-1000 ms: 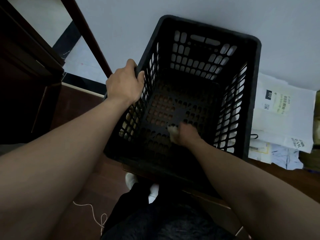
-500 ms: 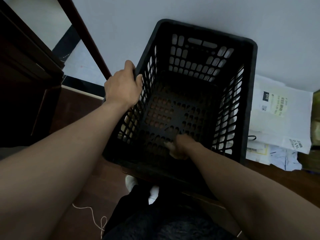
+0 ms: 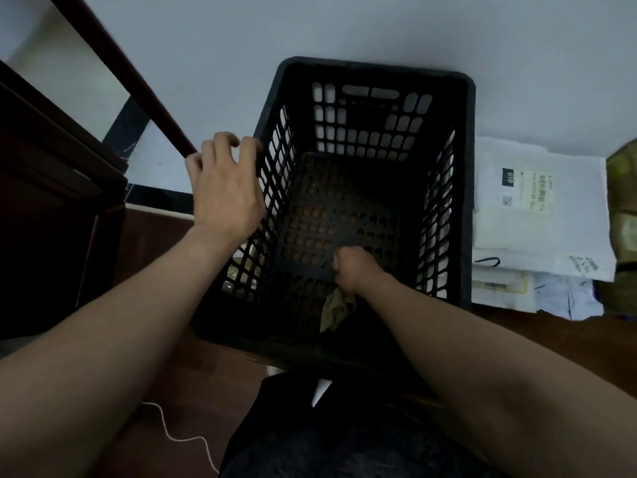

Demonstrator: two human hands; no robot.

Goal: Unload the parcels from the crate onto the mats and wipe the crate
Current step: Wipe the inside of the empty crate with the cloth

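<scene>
gripping a crumpled cloth (image 3: 337, 309), the right hand (image 3: 351, 270) was a tight fist low inside the crate (image 3: 466, 201), towards its near end, just over the perforated bottom. the left hand (image 3: 225, 188) hovered at the crate's left rim with its fingers bent and spread, holding nothing; whether a fingertip touched the rim could not be told. the crate, black and slotted on every side, stood on a brown wood floor (image 3: 193, 384) at the foot of a pale grey wall (image 3: 344, 25). the parcels (image 3: 551, 215), white mailers with printed labels, lay stacked just right of the crate; what lay under them could not be told. a dark wood cabinet (image 3: 51, 208) filled the left side, with a reddish rail (image 3: 138, 88) slanting across the wall above it. a thin white cord (image 3: 179, 438) curled on the floor near the person's dark trousers (image 3: 344, 443).
</scene>
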